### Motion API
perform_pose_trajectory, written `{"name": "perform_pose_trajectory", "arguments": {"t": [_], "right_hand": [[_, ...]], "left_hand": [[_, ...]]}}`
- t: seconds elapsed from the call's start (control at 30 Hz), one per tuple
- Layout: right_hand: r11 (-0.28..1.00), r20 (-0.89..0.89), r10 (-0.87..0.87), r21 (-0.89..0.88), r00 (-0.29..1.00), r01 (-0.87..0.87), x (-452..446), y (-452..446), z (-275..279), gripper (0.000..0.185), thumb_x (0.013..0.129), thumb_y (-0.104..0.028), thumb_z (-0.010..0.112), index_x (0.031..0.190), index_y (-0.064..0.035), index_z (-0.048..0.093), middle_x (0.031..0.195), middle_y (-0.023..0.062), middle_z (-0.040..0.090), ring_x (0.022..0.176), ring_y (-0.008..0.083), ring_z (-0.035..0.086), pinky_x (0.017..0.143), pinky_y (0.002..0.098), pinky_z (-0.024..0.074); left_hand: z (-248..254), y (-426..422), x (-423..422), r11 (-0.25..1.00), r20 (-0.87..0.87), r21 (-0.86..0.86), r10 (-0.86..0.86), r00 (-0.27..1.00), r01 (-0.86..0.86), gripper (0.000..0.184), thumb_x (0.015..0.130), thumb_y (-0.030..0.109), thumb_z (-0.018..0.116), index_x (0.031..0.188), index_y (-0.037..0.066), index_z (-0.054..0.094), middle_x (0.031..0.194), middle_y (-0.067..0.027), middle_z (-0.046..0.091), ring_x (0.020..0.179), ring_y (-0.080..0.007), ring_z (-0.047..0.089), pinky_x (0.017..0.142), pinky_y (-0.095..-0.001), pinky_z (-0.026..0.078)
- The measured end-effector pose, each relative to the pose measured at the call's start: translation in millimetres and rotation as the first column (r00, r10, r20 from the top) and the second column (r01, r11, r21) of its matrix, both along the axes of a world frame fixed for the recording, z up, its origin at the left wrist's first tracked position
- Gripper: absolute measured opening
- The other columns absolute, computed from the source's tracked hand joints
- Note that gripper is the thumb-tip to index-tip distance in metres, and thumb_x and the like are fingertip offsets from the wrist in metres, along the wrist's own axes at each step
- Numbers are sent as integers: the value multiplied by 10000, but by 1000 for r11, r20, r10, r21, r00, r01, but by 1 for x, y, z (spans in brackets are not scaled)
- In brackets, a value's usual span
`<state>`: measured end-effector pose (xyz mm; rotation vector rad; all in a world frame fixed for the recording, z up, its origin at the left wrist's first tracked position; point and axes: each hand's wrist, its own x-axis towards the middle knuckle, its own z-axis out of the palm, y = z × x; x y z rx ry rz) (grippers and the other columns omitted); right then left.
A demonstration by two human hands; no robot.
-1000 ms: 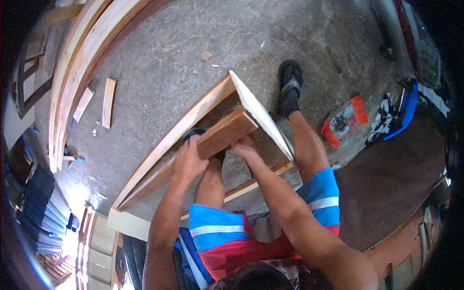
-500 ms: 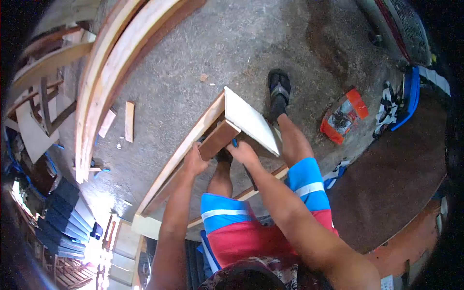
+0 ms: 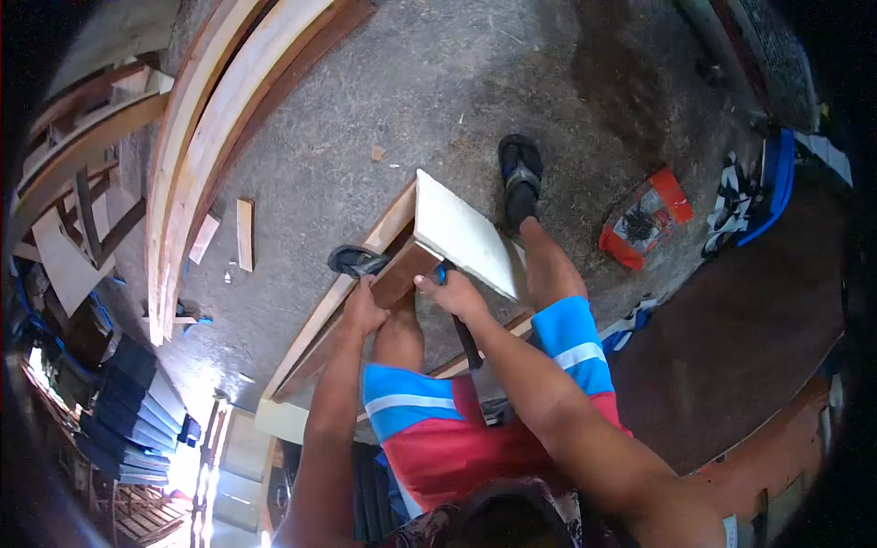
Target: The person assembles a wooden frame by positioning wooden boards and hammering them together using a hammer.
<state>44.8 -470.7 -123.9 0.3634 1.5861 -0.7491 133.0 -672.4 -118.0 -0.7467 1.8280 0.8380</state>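
Observation:
A brown board [image 3: 399,277] lies inside a long wooden frame [image 3: 311,331] that has a white end panel [image 3: 461,233]. My left hand [image 3: 364,309] is closed on the board's left edge. Close to the board's near end, my right hand [image 3: 454,296] is wrapped round a tool with a blue and black handle [image 3: 468,342]. The tool's lower end is at my lap and only partly shows. My right thumb points toward the board.
Long curved beams [image 3: 215,123] stand at the upper left, beside small wood offcuts [image 3: 245,235]. An orange bag [image 3: 647,219] lies right of my foot. A dark brown sheet [image 3: 731,333] is at the right. My sandalled foot [image 3: 354,260] touches the frame.
The board and both hands have come lower in view, and the white panel shows more of its face. My right hand has turned, bringing the tool's handle into sight. The left sandal shows more.

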Motion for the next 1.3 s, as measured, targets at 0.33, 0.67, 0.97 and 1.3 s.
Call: {"name": "perform_pose_trajectory", "arguments": {"t": [0.33, 0.67, 0.97, 1.3], "right_hand": [[850, 196, -525, 66, 828, 523, 7, -14, 7, 459, 823, -517, 682, 714, -130, 459, 596, -29, 439, 464, 92, 422, 423, 248, 347], [999, 339, -34, -2, 940, 37, 4, 47, 0, 367, 891, -410, 608, 829, -63, 505, 578, 8, 466, 424, 122, 439, 402, 299, 374], [974, 407, 83, -227, 910, 13, -32, 84, 70, 416, 878, -421, 579, 1082, -60, 552, 653, 54, 542, 515, 168, 542, 479, 331, 450], [945, -224, -68, -328, 972, -10, -153, 147, 64, 363, 929, -377, 505, 1070, -44, 533, 812, 241, 636, 763, 424, 631, 655, 510, 483]], "left_hand": [[0, -18, 4, 985, -31, 37, -168, 985, 169, 794, 641, 184, 804, 1293, 51, 371, 1138, -284, 579, 1066, -445, 562, 899, -482, 478], [-9, -6, 4, 992, -24, -36, -120, 993, 119, 779, 589, 198, 823, 1248, 70, 430, 1115, -249, 600, 1064, -437, 558, 901, -477, 467], [-27, 1, -33, 998, 71, 57, -41, 997, 37, 561, 689, 130, 758, 1187, 31, 517, 1091, -193, 647, 1006, -313, 633, 871, -398, 494], [-102, 5, -47, 950, 167, 218, -262, 950, 224, 531, 736, 221, 751, 1183, 4, 566, 1102, -167, 659, 1021, -252, 626, 863, -380, 499]]}}
